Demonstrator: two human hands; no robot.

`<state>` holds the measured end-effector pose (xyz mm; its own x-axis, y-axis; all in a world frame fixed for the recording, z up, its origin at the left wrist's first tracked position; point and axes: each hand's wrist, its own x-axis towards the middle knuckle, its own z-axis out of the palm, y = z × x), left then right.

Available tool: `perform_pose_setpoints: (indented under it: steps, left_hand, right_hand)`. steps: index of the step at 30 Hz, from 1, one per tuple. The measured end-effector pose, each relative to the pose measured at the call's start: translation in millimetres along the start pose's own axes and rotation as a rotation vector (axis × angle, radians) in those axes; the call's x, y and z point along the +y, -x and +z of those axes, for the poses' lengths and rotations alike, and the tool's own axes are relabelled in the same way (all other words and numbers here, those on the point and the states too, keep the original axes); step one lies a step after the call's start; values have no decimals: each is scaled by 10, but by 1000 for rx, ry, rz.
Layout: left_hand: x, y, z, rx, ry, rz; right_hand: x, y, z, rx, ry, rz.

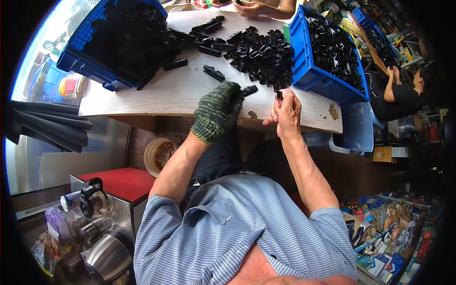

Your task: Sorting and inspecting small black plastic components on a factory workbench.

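My left hand (pixel 217 111), in a dark green knitted glove, is closed on a long black plastic part (pixel 250 90) above the table's near edge. The part's end sticks out toward my right hand. My bare right hand (pixel 289 113) pinches a small black plastic piece (pixel 279 94) between thumb and fingers, apart from the long part. Just beyond lies a heap of small black pieces (pixel 261 53). A loose long black part (pixel 213 73) rests on the white table (pixel 183 90) beyond the glove, with several more farther back.
A blue crate (pixel 78 69) heaped with black parts stands at left; another blue crate (pixel 306 71) of small pieces stands at right. Across the table are another person's hands (pixel 251 8). A bucket (pixel 154 154) and red-topped cabinet (pixel 118 183) sit lower left. Another person (pixel 403 95) is far right.
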<state>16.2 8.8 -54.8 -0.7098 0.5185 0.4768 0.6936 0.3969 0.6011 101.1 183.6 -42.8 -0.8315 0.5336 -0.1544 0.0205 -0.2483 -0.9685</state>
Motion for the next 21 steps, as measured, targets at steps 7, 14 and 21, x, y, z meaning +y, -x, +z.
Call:
perform_pose_setpoints:
  steps: [7,14,21]
  left_hand:
    - [291,-30,320,-166,650,-268]
    - [330,-58,356,-142,985,-590]
    - [354,71,688,172,161,222]
  right_hand:
    - [25,10,25,82,5,-66]
    - [147,-6,-7,121,20,-118]
    - [246,-16,-58,149,301,-386]
